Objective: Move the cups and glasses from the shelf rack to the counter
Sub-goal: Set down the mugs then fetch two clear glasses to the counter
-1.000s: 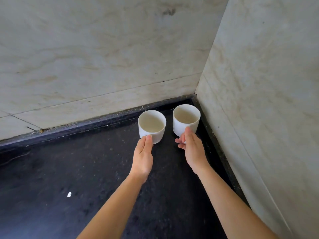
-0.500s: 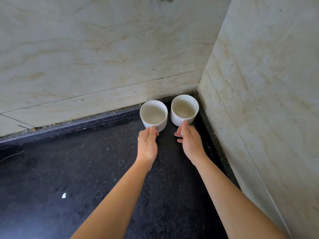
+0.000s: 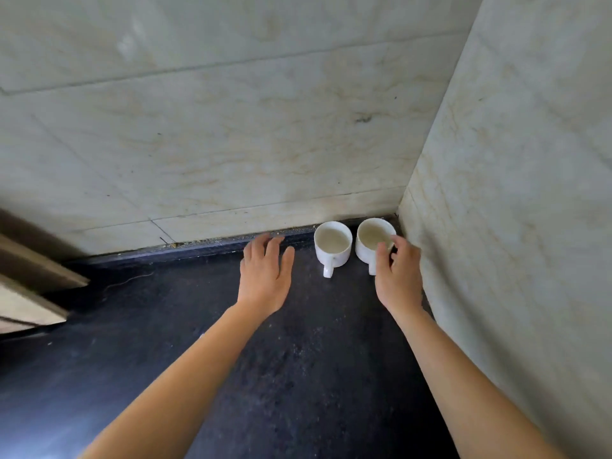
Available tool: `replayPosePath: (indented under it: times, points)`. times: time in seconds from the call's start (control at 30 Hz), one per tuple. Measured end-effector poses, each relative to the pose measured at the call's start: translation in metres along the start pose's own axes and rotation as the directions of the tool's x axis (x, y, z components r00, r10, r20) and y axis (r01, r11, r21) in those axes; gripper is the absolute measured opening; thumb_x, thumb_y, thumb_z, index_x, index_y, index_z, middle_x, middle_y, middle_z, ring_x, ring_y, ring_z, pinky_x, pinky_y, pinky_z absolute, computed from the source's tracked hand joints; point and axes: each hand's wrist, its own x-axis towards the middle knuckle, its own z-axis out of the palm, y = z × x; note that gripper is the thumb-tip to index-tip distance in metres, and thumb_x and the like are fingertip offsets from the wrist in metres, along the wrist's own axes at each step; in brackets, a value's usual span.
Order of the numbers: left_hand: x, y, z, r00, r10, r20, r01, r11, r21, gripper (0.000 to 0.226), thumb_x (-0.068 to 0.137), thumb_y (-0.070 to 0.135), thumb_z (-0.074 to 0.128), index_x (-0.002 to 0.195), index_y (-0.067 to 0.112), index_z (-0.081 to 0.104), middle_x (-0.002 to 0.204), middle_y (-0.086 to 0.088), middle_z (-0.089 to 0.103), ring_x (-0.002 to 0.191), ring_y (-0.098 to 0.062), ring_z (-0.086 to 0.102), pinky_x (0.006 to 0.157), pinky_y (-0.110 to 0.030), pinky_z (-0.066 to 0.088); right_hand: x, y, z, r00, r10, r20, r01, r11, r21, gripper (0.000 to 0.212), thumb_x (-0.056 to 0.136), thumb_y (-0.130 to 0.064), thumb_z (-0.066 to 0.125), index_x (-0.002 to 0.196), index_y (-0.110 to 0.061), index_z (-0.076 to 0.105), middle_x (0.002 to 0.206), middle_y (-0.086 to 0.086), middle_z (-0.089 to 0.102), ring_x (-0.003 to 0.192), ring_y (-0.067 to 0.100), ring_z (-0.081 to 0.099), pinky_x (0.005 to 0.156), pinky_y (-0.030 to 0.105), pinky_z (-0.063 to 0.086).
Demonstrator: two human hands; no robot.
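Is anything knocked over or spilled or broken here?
Nothing stands out. The left white ceramic cup and the right white ceramic cup stand upright side by side in the corner of the black speckled stone counter, no spill or cracks visible. Only some gritty crumbs lie along the wall joint.

The left cup (image 3: 332,258) and the right cup (image 3: 364,255) looked like white glazed ceramic. They were smooth, with a soft gloss on the outer walls and a duller, cream-tinged look inside. The counter (image 3: 298,359) was dark speckled stone, mostly matt and faintly grainy, with a pale sheen at the near left. The far wall (image 3: 231,144) and the right wall (image 3: 513,193) were pale marble-look tile — smooth, tan-veined, thinly jointed. Gritty crumbs (image 3: 205,241) roughened the counter's far seam. At the left, boards (image 3: 33,270) looked like matt brown wood.
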Motion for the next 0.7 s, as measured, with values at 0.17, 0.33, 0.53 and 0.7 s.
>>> replayPosePath:
  times: [0.17, 0.33, 0.53, 0.7]
  points:
    - [-0.037, -0.001, -0.114, 0.927, 0.110, -0.358, -0.059, 0.987, 0.149, 0.045, 0.104, 0.034, 0.043, 0.141, 0.008, 0.048, 0.152, -0.020, 0.036, 0.140, -0.040, 0.030, 0.107, -0.058, 0.034, 0.001, -0.106, -0.004, 0.929, -0.366, -0.061, 0.367, 0.930, -0.003, 0.041, 0.104, -0.035, 0.049, 0.133, -0.007, 0.052, 0.135, 0.014, 0.051, 0.121, 0.030, 0.054, 0.098, 0.029, 0.038]
    - [-0.127, -0.047, -0.197, 0.817, 0.035, -0.576, 0.152, 0.950, 0.274, 0.051, 0.103, 0.042, 0.036, 0.140, 0.009, 0.049, 0.152, -0.021, 0.037, 0.140, -0.040, 0.030, 0.109, -0.054, 0.031, -0.054, -0.188, 0.053, 0.769, -0.632, 0.097, 0.626, 0.775, 0.090, 0.038, 0.104, -0.029, 0.050, 0.133, -0.003, 0.053, 0.135, 0.017, 0.052, 0.123, 0.033, 0.052, 0.101, 0.044, 0.043]
    - [-0.276, -0.112, -0.270, 0.670, -0.147, -0.728, 0.489, 0.825, 0.284, 0.054, 0.101, 0.045, 0.037, 0.141, 0.011, 0.050, 0.154, -0.019, 0.036, 0.142, -0.039, 0.030, 0.112, -0.055, 0.029, -0.190, -0.266, 0.115, 0.478, -0.831, 0.285, 0.810, 0.542, 0.222, 0.039, 0.104, -0.029, 0.050, 0.135, -0.006, 0.054, 0.142, 0.015, 0.051, 0.130, 0.033, 0.049, 0.102, 0.047, 0.041]
    - [-0.412, -0.153, -0.320, 0.505, -0.208, -0.838, 0.653, 0.727, 0.213, 0.056, 0.100, 0.047, 0.036, 0.142, 0.012, 0.049, 0.155, -0.019, 0.035, 0.143, -0.039, 0.028, 0.113, -0.054, 0.027, -0.320, -0.326, 0.143, 0.228, -0.936, 0.270, 0.887, 0.314, 0.338, 0.037, 0.103, -0.027, 0.052, 0.132, -0.004, 0.057, 0.137, 0.020, 0.055, 0.126, 0.037, 0.052, 0.101, 0.051, 0.045]
